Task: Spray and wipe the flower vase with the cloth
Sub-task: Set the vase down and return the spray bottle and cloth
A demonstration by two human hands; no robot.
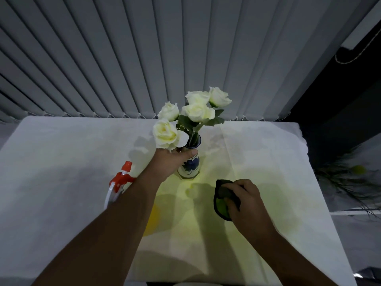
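White cloth covers the table [61, 172] where a person grips a blue-and-white flower vase [190, 165] with the left hand [168, 164], fingers wrapped around its neck and the thumb across the front. The vase stands upright on the table, holding 5 white roses [195, 111] that rise above and beyond that hand. The right hand [246, 203] lies nearer the camera and apart from the vase, closed over a dark cloth with a green face [223, 200], which sits bunched on the table under the fingers. A spray bottle with an orange-red trigger head [121, 178] stands just left of the left forearm, partly hidden by it. Grey vertical blinds [165, 58] hang beyond the table's far edge.
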